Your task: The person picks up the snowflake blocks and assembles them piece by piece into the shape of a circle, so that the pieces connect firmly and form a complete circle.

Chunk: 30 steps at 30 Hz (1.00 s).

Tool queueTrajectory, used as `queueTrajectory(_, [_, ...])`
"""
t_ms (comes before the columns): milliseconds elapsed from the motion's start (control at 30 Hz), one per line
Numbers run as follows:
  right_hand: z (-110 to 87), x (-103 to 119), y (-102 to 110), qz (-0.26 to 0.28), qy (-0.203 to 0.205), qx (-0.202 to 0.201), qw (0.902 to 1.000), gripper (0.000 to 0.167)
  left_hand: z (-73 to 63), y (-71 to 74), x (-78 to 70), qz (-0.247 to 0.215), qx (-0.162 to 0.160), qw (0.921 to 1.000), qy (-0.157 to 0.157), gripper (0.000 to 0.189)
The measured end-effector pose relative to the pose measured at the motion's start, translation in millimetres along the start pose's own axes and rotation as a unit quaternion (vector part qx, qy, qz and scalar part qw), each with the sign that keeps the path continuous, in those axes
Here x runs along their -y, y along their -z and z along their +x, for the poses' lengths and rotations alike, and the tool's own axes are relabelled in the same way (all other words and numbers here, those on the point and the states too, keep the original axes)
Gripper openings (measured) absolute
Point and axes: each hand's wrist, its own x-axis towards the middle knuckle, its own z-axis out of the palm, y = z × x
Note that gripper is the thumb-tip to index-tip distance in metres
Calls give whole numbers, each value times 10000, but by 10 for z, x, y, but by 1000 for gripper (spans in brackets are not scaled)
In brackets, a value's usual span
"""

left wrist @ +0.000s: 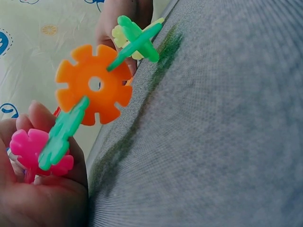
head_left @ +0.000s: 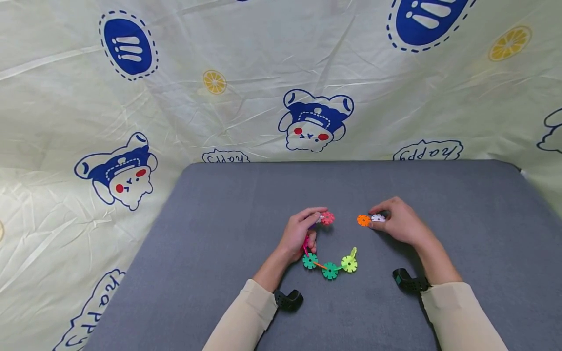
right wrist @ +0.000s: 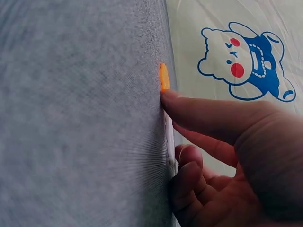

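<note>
In the head view my left hand grips one end of a chain of notched plastic discs. A coral-pink disc sticks out past its fingertips. Below the hand the chain curves right through a green disc, another green disc and a yellow-green disc. The left wrist view shows a magenta disc against the fingers and an orange disc slotted between green ones. To the right, my right hand pinches a white notched disc, with an orange disc beside it, near the thumb tip.
Both hands work over a grey cloth-covered table. Behind it hangs a pale printed curtain. A black wrist camera sits at the left cuff and another black camera at the right cuff.
</note>
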Motion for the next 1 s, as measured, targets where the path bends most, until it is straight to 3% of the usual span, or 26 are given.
queueTrajectory(267, [-13,12,-34,144,-30,103,9998,23,-6,-3,18,-126,-2,9999,80,43])
queueTrajectory(500, [-5,5,-35,844,24,307,9960,10,1,6,25,-82,-37,9999,134,41])
queueTrajectory(800, [-18,93,-18,733,487,1008,9910,31,-2,13,-3,-34,-60,9999,125,39])
queueTrajectory(1000, [-12,108,-45,484,680,1209,9891,27,4,3,-4,-27,-76,9999,112,39])
